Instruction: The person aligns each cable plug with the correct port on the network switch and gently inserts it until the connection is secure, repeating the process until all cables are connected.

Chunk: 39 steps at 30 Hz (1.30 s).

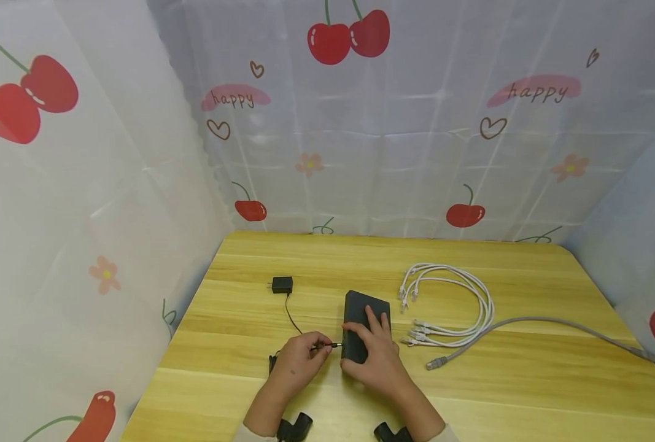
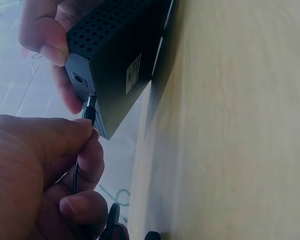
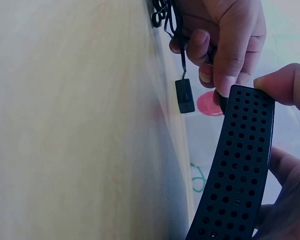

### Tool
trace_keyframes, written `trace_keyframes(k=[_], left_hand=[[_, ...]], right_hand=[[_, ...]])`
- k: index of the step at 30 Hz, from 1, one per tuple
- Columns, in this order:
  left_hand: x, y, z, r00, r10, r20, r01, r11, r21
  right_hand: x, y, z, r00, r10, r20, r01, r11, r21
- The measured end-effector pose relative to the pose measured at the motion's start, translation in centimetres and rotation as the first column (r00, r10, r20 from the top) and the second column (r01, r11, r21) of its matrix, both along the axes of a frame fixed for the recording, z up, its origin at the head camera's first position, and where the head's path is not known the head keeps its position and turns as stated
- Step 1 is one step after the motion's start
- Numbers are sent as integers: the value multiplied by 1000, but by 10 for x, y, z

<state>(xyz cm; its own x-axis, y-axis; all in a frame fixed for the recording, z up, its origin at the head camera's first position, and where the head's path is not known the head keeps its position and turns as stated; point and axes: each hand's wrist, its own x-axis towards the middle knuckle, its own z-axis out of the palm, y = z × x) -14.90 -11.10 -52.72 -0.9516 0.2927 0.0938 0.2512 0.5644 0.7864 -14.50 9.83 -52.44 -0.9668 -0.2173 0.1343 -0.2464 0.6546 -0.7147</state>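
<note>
A black network switch [image 1: 355, 307] is tilted up from the wooden table, its perforated side [image 3: 237, 165] showing in the right wrist view. My right hand [image 1: 379, 356] grips it, thumb on the near end and fingers spread over the top. Between thumb and fingertips, my left hand [image 1: 299, 359] pinches the black barrel plug [image 2: 90, 107] of a power cord. The plug's metal tip is at the switch's end face, just beside the round power socket [image 2: 79, 78]; whether they touch I cannot tell. The cord's black power adapter [image 1: 282, 285] lies behind my left hand.
Right of the switch, several white network cables [image 1: 484, 301] lie in a loose loop. A grey network cable [image 1: 548, 318] stretches toward the table's right edge. Cherry-printed curtains [image 1: 360, 153] surround the wooden table [image 1: 239, 393] at the back and sides.
</note>
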Motion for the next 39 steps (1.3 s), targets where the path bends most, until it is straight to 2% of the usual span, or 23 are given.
trace_keyframes(k=[6, 13, 23, 30, 39], left_hand=[[2, 1, 1, 1000, -2, -13, 1, 997, -71], [3, 1, 1, 996, 8, -89, -6, 1000, 22], [2, 0, 2, 998, -46, -33, 49, 995, 87], [1, 3, 1, 997, -35, -74, 41, 996, 81], [2, 6, -1, 995, -79, -57, 84, 991, 102]], right_hand=[[0, 0, 0, 1000, 4, 4, -4, 1000, -5], [0, 0, 0, 1000, 2, -2, -2, 1000, -9], [0, 0, 0, 1000, -1, -7, 1, 1000, -5], [0, -1, 1, 1000, -3, -6, 3, 1000, -2], [0, -1, 1, 1000, 1, 4, -1, 1000, 13]])
